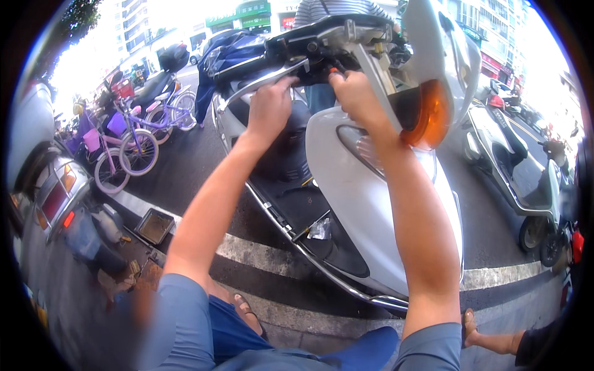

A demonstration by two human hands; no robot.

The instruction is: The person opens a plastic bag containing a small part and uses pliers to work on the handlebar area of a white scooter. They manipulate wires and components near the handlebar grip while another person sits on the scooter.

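Note:
A white scooter (365,204) stands in front of me with its front cover off, its orange turn light (427,114) at the right. My left hand (267,108) grips the chrome brake lever and bar (266,77) of the handlebar. My right hand (354,96) is closed around a small red-tipped tool or part (335,69) at the exposed handlebar wiring; what it pinches is too small to tell. Both forearms reach up from the lower edge.
A person in a striped shirt (334,9) stands behind the scooter. Purple and pink bicycles (133,139) are parked at left, another white scooter (526,179) at right. A flat tray (154,226) lies by the kerb; a car rear (52,201) is at far left.

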